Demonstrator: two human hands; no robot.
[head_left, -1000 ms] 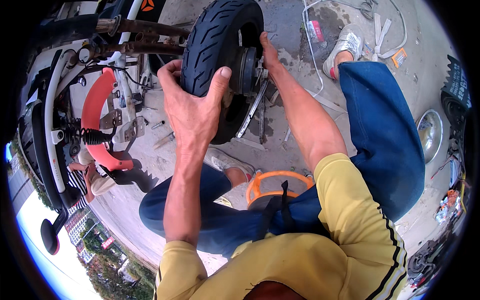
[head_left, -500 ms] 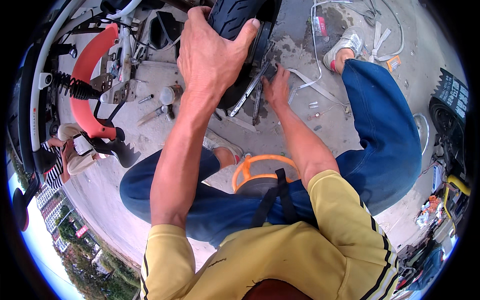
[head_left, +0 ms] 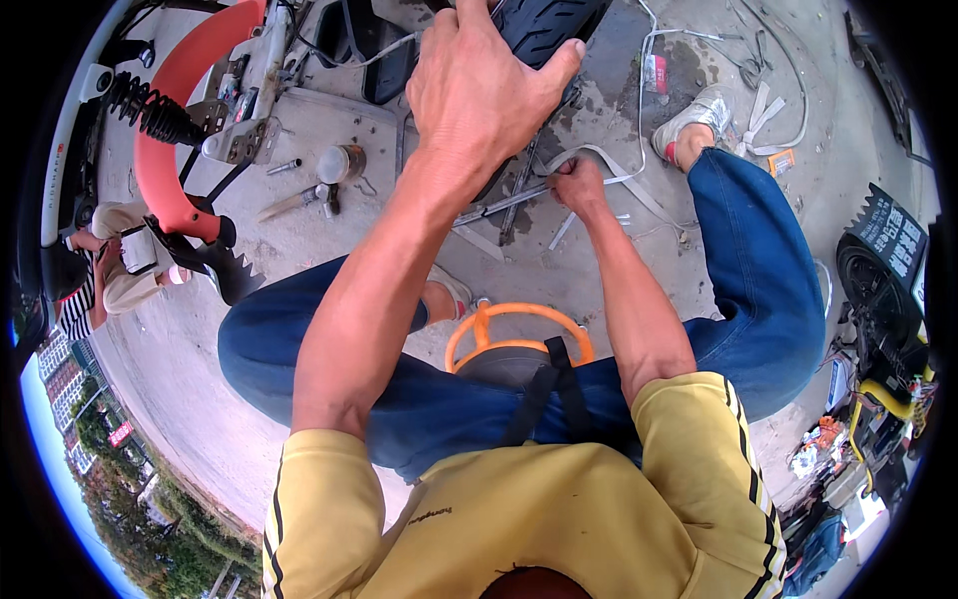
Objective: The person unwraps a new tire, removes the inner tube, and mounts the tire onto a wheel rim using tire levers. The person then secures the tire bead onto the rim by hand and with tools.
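Observation:
My left hand (head_left: 489, 95) is wrapped over the black treaded tire (head_left: 547, 28), thumb along its right side and fingers reaching over its far left. My right hand (head_left: 579, 186) is closed at the end of a slim metal bar, which looks like a tire lever (head_left: 491, 208), low beside the wheel. A second narrow bar (head_left: 513, 200) crosses under it. Much of the wheel is hidden behind my left hand and forearm. A pale flat strap (head_left: 624, 172) loops round the far side of my right hand.
On the ground to the left lie a hammer (head_left: 289, 203), a round can (head_left: 341, 164) and a short metal tube (head_left: 284, 167). A red curved fender (head_left: 160, 140) and black spring shock (head_left: 150, 108) stand at far left. An orange ring frame (head_left: 519, 306) sits between my legs.
My right hand has moved slightly right and nearer, closing on the bar's end. My left hand and the tire have shifted right in view. The view itself has also shifted.

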